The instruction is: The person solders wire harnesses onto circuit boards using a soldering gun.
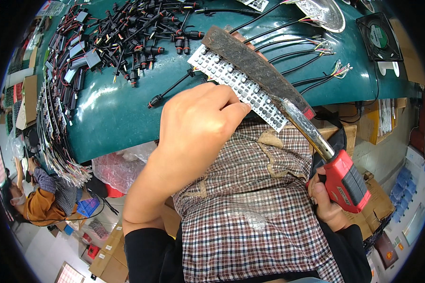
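My right hand [327,203] grips the red handle of a soldering gun [347,181]. The gun's metal barrel slants up and left, its tip by the lower right part of a white circuit board panel [229,78] full of small dark parts. Over that panel my left hand [200,120] is closed, thumb and fingers drawn together; whatever they pinch is hidden beneath. A dark, worn bar [255,68] lies along the panel's far side. Just left of my left hand, a short black cable [167,94] with an orange-ringed connector reaches the panel's edge.
Several black cables [281,42] with bared coloured wires stick out beyond the bar. A heap of black connectors [146,33] and wired modules [80,56] covers the green tabletop's [108,108] left. A fan [378,37] stands far right. Another person [49,203] sits at left.
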`<state>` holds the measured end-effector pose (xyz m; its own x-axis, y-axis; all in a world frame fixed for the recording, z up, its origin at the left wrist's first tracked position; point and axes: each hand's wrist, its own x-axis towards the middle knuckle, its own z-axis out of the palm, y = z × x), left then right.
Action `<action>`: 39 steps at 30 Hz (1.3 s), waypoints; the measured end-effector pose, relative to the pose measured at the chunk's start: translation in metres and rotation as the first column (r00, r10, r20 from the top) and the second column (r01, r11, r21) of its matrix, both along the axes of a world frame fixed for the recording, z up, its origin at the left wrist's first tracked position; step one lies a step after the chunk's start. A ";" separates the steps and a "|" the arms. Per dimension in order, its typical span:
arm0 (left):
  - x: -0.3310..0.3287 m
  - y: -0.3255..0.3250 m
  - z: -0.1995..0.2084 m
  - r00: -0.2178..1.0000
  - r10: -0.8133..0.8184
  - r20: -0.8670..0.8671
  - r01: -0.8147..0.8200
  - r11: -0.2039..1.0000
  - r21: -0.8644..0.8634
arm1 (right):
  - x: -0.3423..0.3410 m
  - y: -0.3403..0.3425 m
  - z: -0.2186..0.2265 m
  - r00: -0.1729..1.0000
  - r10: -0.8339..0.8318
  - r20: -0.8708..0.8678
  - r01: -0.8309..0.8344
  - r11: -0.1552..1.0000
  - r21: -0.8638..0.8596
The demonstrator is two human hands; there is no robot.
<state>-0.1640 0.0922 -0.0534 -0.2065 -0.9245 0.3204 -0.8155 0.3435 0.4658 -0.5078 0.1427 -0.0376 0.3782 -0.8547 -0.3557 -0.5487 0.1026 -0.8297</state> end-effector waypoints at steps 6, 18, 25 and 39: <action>0.014 -0.017 0.004 0.978 -0.194 0.071 0.187 0.978 0.087 | 0.003 0.001 0.005 1.000 0.015 -0.012 -0.015 1.000 -0.018; 0.006 -0.017 0.012 0.953 -0.226 0.204 0.208 0.972 0.105 | 0.004 -0.008 -0.003 0.984 0.171 -0.052 -0.175 0.981 -0.080; 0.002 -0.014 0.016 0.945 -0.218 0.243 0.210 0.976 0.062 | 0.010 -0.009 -0.003 0.987 0.160 -0.013 -0.161 0.981 -0.109; -0.002 -0.018 0.020 0.923 -0.235 0.304 0.227 0.972 0.060 | 0.012 -0.009 -0.001 0.991 0.134 -0.020 -0.135 0.982 -0.130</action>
